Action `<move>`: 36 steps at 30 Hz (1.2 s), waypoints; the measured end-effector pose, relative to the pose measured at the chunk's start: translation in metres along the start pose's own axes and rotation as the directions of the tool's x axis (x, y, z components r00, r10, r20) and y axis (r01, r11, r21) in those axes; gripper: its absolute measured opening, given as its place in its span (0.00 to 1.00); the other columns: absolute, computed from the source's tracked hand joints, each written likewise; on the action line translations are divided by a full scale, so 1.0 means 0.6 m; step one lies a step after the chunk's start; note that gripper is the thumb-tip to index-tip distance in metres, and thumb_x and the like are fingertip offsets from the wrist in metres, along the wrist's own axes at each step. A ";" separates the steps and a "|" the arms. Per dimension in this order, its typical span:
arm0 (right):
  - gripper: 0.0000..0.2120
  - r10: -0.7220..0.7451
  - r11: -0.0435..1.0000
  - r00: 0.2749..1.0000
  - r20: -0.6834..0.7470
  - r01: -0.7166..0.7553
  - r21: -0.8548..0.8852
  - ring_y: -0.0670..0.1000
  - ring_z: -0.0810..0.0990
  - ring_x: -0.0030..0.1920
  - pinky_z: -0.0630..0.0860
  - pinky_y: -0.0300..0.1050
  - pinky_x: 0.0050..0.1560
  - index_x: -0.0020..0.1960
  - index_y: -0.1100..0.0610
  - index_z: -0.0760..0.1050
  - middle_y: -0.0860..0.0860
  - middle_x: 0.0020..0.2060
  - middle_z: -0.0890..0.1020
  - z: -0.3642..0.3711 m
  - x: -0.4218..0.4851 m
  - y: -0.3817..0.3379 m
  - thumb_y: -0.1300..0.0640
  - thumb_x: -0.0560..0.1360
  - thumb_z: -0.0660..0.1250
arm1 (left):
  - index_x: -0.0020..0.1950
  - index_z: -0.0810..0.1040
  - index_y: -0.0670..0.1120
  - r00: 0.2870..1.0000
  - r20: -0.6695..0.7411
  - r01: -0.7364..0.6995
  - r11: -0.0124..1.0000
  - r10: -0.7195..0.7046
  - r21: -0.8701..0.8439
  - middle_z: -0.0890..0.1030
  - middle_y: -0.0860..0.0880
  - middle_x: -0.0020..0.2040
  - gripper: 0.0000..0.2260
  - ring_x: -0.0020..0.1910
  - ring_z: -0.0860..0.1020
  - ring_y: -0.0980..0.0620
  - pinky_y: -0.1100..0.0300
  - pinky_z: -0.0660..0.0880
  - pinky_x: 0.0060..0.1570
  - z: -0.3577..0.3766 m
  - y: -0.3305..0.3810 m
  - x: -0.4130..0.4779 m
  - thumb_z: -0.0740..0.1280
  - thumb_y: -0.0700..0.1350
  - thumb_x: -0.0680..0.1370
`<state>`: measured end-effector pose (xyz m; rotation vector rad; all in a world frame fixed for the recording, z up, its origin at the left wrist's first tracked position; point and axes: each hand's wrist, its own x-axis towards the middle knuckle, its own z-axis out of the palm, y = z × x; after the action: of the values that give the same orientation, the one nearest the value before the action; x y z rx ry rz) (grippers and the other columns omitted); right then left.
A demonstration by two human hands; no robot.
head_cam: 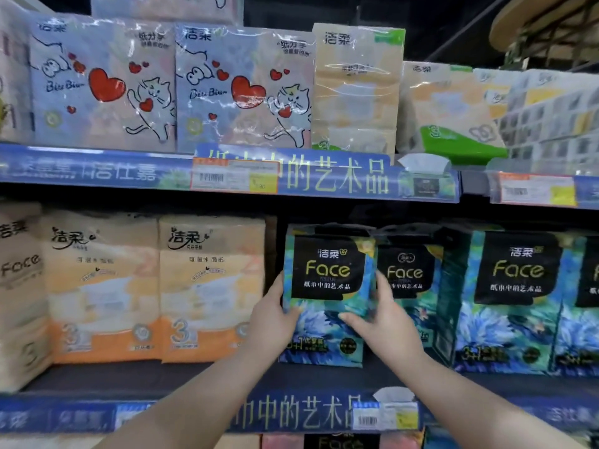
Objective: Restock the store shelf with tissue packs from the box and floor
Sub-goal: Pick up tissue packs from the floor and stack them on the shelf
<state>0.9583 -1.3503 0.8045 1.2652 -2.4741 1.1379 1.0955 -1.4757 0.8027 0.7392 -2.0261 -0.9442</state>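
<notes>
A blue-green "Face" tissue pack (327, 270) with a black label stands upright on the middle shelf (136, 375). My left hand (274, 319) grips its left edge. My right hand (377, 315) holds its right side, fingers lying across the lower front. Right behind it and to the right stands a second matching pack (408, 273), set further back. More of the same packs (515, 296) fill the shelf to the right.
Orange "Face" packs (210, 286) stand left of the held pack, with a narrow gap between. The upper shelf holds cat-and-heart packs (243, 89) and beige packs (356, 85). Blue price rails (291, 175) with tags run along both shelf edges.
</notes>
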 end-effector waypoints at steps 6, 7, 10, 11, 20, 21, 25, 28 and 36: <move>0.51 -0.657 0.580 0.752 -0.056 0.457 -0.674 0.59 0.57 0.72 0.61 0.67 0.66 0.73 0.53 0.58 0.55 0.73 0.59 0.020 -0.011 0.000 0.40 0.57 0.78 | 0.77 0.45 0.51 0.991 -0.039 -0.125 0.991 0.127 0.050 0.59 0.51 0.76 0.39 0.71 0.66 0.51 0.61 0.65 0.65 -0.007 0.011 -0.011 0.68 0.40 0.76; 0.53 -0.666 0.524 0.746 0.022 0.488 -0.698 0.60 0.57 0.72 0.59 0.68 0.67 0.73 0.53 0.59 0.54 0.73 0.59 0.029 -0.010 0.004 0.39 0.55 0.78 | 0.77 0.44 0.52 0.983 -0.047 -0.174 0.981 0.178 0.083 0.54 0.51 0.78 0.40 0.76 0.57 0.52 0.61 0.59 0.69 -0.010 0.022 -0.013 0.68 0.40 0.76; 0.57 -0.608 0.499 0.786 0.116 0.492 -0.714 0.60 0.58 0.72 0.60 0.68 0.65 0.73 0.53 0.61 0.53 0.73 0.61 0.048 -0.006 0.008 0.39 0.50 0.80 | 0.77 0.47 0.52 0.946 -0.032 -0.309 0.925 0.324 0.222 0.49 0.49 0.78 0.37 0.77 0.49 0.51 0.61 0.55 0.71 -0.021 0.052 -0.002 0.66 0.41 0.76; 0.57 -0.590 0.506 0.798 0.121 0.482 -0.715 0.60 0.59 0.71 0.61 0.68 0.63 0.72 0.53 0.62 0.53 0.72 0.63 0.052 -0.004 0.009 0.39 0.49 0.80 | 0.77 0.50 0.51 0.934 -0.020 -0.339 0.902 0.357 0.268 0.51 0.48 0.77 0.35 0.77 0.51 0.49 0.60 0.56 0.71 -0.024 0.060 0.006 0.66 0.41 0.76; 0.56 -0.525 0.574 0.842 0.125 0.459 -0.679 0.61 0.72 0.67 0.74 0.64 0.55 0.69 0.52 0.64 0.54 0.69 0.72 0.060 0.036 0.012 0.42 0.46 0.82 | 0.76 0.56 0.48 0.968 0.090 -0.248 0.945 0.234 0.212 0.48 0.49 0.78 0.32 0.77 0.54 0.52 0.70 0.53 0.65 -0.007 0.033 0.033 0.66 0.39 0.76; 0.52 -0.551 0.565 0.826 0.118 0.473 -0.677 0.60 0.71 0.67 0.74 0.63 0.56 0.69 0.52 0.65 0.54 0.68 0.72 0.056 0.041 0.013 0.43 0.49 0.82 | 0.77 0.53 0.50 0.976 0.112 -0.206 0.956 0.186 0.208 0.46 0.48 0.78 0.33 0.77 0.52 0.51 0.68 0.53 0.67 -0.002 0.023 0.032 0.66 0.39 0.76; 0.45 -0.651 0.591 0.758 -0.048 0.466 -0.659 0.57 0.66 0.64 0.68 0.60 0.64 0.68 0.53 0.65 0.54 0.64 0.70 0.009 0.061 0.007 0.45 0.56 0.80 | 0.74 0.39 0.63 0.982 0.167 -0.119 0.977 0.089 0.177 0.45 0.46 0.79 0.44 0.77 0.50 0.50 0.61 0.57 0.69 0.012 -0.007 0.024 0.68 0.41 0.75; 0.53 -0.550 0.612 0.831 -0.077 0.339 -0.715 0.62 0.63 0.69 0.64 0.68 0.64 0.71 0.54 0.62 0.57 0.69 0.66 -0.030 0.084 -0.011 0.40 0.52 0.79 | 0.66 0.31 0.69 0.980 0.158 -0.145 0.975 0.119 0.170 0.46 0.48 0.79 0.47 0.77 0.52 0.51 0.65 0.56 0.66 0.025 -0.017 0.021 0.68 0.39 0.75; 0.52 -0.447 0.655 0.894 0.036 0.354 -0.668 0.59 0.45 0.77 0.41 0.66 0.71 0.77 0.50 0.41 0.54 0.76 0.52 -0.045 0.113 -0.035 0.40 0.67 0.71 | 0.61 0.28 0.69 0.992 0.059 -0.119 0.978 0.111 0.172 0.46 0.50 0.79 0.46 0.70 0.69 0.47 0.64 0.68 0.58 0.037 -0.030 0.032 0.64 0.35 0.77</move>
<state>0.9251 -1.3830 0.8645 1.3307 -2.0253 0.1711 1.0700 -1.4918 0.7863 0.6890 -2.1903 -0.7308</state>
